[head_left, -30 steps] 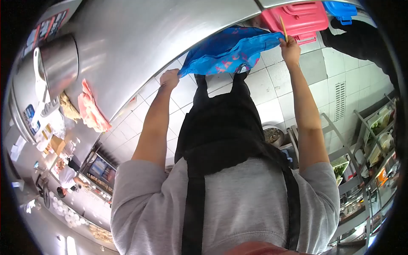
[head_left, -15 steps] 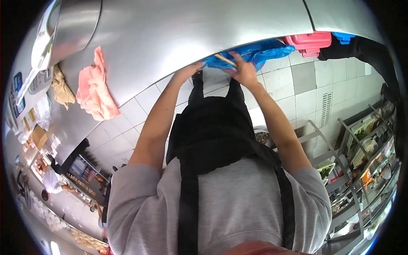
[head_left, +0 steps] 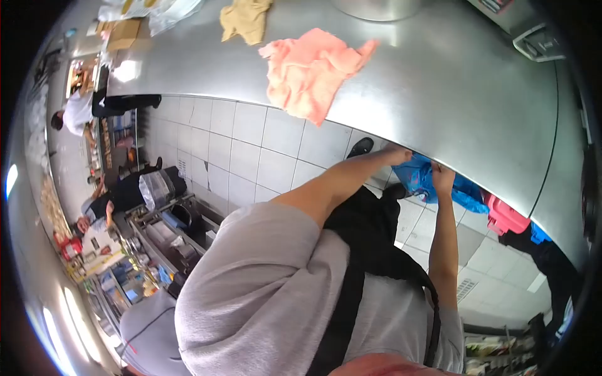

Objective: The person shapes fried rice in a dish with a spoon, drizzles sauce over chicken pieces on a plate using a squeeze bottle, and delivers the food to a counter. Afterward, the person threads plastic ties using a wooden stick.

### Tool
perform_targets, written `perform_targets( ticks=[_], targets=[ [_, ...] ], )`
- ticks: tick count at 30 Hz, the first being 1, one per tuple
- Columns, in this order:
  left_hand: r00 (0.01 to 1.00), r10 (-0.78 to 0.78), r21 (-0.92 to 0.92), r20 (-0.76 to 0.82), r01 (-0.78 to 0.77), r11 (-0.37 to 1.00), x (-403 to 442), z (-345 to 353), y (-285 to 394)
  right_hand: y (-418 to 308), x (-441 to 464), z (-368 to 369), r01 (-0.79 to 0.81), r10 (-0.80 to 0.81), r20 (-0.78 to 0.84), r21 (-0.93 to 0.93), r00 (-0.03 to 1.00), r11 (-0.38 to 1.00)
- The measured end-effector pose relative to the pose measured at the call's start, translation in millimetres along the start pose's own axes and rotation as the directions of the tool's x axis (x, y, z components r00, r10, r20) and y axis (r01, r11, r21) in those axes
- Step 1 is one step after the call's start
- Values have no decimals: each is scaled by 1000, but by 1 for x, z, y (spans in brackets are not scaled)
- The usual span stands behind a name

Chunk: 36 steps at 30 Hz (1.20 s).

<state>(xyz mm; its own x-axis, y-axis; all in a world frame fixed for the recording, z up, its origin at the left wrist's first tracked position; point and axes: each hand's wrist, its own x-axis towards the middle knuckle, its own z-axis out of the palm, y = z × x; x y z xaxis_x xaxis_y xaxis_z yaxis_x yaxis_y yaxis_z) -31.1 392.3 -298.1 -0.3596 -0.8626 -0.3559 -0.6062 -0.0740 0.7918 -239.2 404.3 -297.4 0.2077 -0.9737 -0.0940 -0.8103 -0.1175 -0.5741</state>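
Note:
A blue plastic bag point(head_left: 415, 177) hangs just below the front edge of the steel counter point(head_left: 464, 100). My left hand point(head_left: 397, 155) is closed at the bag's left end, by the counter edge. Farther right, my right hand point(head_left: 443, 178) is closed on the bag's upper part, its fingertips partly tucked under the edge. The yellowish stick seen earlier by my right hand does not show now. A crumpled peach cloth point(head_left: 309, 74) lies on the counter, one corner hanging over the front.
A tan cloth point(head_left: 246, 20) and a metal pot point(head_left: 378, 6) are farther back on the counter. To the right of the bag are a pink plastic container point(head_left: 505, 215) and a blue one point(head_left: 539, 234). Other people point(head_left: 76, 114) stand at the left, by kitchen equipment.
My view has swung left, so the counter and cloths appear shifted right. My right hand, holding a yellowish stick over the bag earlier, is now closed at the bag's top.

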Motion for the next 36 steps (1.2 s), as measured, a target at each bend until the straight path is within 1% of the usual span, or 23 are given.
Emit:
perform_targets(
  ticks=[3,4,6,7,8,9,10,11,12,13,14,16,17,19,23,25,26,28,29,31,33,34,36],
  targets=[
    [985,9,160,-173,19,987,-7,-7,9,-15,1,-11,-88,95,-48,120,994,989],
    [968,-164,126,-188,190,974,-15,-14,20,-24,1,-19,-48,53,-45,100,998,994],
    [969,-216,146,-119,233,961,-20,-31,22,-28,-6,-26,-17,16,12,42,1000,999],
    [939,-345,110,9,341,933,-22,-45,29,-25,-12,-21,-2,2,-9,14,1000,1000],
    [926,-365,-69,96,372,926,-16,-29,-7,-32,-16,-23,-22,24,76,-35,997,999],
    [954,-289,-142,79,298,944,-24,-35,-13,-45,-22,-28,12,-8,68,-53,998,999],
    [932,-356,-206,68,362,909,-31,-43,0,-50,-30,-31,10,-17,88,81,996,997],
    [933,-342,-254,113,360,898,-32,-42,-12,-50,-39,-27,72,-71,49,-4,996,997],
    [919,-356,-397,172,395,829,-43,-52,0,-54,-45,-29,-16,15,78,8,997,1000],
    [944,-293,-410,151,330,851,-50,-56,1,-58,-48,-31,-94,91,103,25,990,995],
    [878,-456,-569,147,453,686,-54,-55,5,-54,-52,-27,-204,199,53,122,979,971],
    [843,-531,-782,85,386,489,-56,-54,-6,-50,-58,-26,-440,453,48,353,890,826],
    [845,-525,-778,100,395,488,-54,-59,-11,-44,-61,-26,-452,468,44,350,883,820],
    [815,-577,-778,46,392,491,-47,-63,-23,-19,-68,-14,-587,649,158,618,745,523],
    [807,-586,-683,71,468,561,-32,-51,-19,-5,-69,-10,-573,682,153,688,715,445],
    [828,-438,-504,350,560,657,-26,-33,-7,-11,-64,-15,-595,695,199,702,691,390],
    [828,-434,-501,355,561,659,-24,-23,0,-16,-61,-18,-614,699,249,714,671,335],
    [799,-379,-605,468,602,522,-20,-1,14,-27,-57,-22,-599,687,242,725,685,342],
    [795,-377,-601,474,606,521,-18,7,21,-33,-56,-24,-581,670,237,734,704,351],
    [697,-570,-691,434,664,285,-12,12,42,-36,-57,-25,-614,686,255,708,682,348],
    [654,-641,-671,403,687,280,-7,16,47,-34,-60,-21,-582,648,190,666,737,466],
    [687,-610,-692,393,659,296,-2,20,38,-39,-60,-29,-585,652,192,667,733,461],
    [748,-576,-744,330,582,328,-1,19,36,-52,-60,-50,-594,578,192,455,793,663]
  ],
)
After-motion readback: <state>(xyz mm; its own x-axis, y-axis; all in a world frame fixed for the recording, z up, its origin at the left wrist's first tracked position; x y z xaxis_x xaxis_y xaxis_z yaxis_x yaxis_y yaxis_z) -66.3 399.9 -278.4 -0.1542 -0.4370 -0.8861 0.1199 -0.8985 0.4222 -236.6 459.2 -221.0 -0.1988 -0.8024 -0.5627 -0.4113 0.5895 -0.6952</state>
